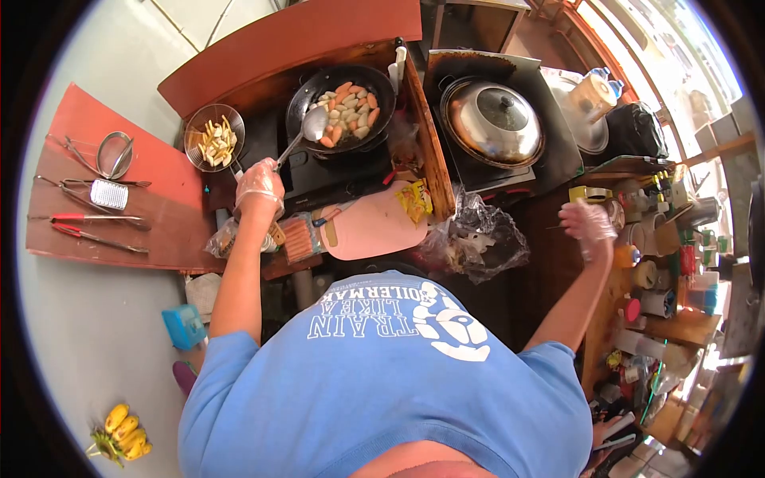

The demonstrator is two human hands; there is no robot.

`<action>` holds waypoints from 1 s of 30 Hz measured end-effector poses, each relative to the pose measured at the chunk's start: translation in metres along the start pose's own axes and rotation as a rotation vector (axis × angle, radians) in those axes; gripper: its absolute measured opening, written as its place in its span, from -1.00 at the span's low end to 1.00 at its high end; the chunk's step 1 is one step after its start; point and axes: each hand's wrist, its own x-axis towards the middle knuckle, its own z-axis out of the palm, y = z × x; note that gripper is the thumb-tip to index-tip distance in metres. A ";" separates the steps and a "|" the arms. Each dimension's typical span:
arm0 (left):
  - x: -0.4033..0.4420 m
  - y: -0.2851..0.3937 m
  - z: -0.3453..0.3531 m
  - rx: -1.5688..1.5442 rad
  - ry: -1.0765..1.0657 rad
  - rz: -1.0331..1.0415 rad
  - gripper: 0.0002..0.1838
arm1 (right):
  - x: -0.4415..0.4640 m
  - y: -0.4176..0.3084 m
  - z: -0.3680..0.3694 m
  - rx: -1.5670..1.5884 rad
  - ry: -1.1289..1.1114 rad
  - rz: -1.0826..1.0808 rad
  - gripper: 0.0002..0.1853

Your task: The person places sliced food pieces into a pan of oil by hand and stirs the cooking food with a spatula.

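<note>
My left hand [260, 189], in a clear plastic glove, is closed round the handle of a metal ladle [314, 125]. The ladle's bowl rests over the left side of a black wok [297, 107], where orange and pale oblong pieces [349, 114] lie. Left of the wok, a wire strainer [191, 143] holds pale yellow sticks [217, 143]. My right hand [587, 222], also gloved, is out at the right near the crowded shelf, fingers apart, and nothing shows in it.
A domed lid [502, 119] covers a pan on the right stove. A pink cutting board [374, 227] bears a yellow packet [414, 201]. Plastic bags [482, 239] hang beside it. Tongs [100, 237] hang at left; bananas [126, 430] lie lower left. Someone's hand [603, 434] shows lower right.
</note>
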 end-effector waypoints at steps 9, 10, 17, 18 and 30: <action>0.015 -0.042 0.033 -0.414 -0.201 -0.099 -0.72 | -0.147 -0.264 0.105 -0.942 -0.456 -0.402 -0.60; 0.015 -0.045 0.033 -0.451 -0.186 -0.076 -0.72 | -0.148 -0.276 0.127 -1.032 -0.571 -0.456 -0.58; 0.016 -0.027 0.011 -0.318 -0.147 0.073 -0.73 | -0.139 -0.244 0.283 -1.347 -0.662 -1.183 -0.52; 0.019 -0.030 0.018 -0.327 -0.107 0.128 -0.75 | -0.123 -0.227 0.298 -1.296 -0.771 -1.237 -0.46; 0.084 -0.037 0.094 -0.228 0.071 0.188 -0.80 | -0.098 -0.022 0.297 -0.326 -0.961 0.009 -0.57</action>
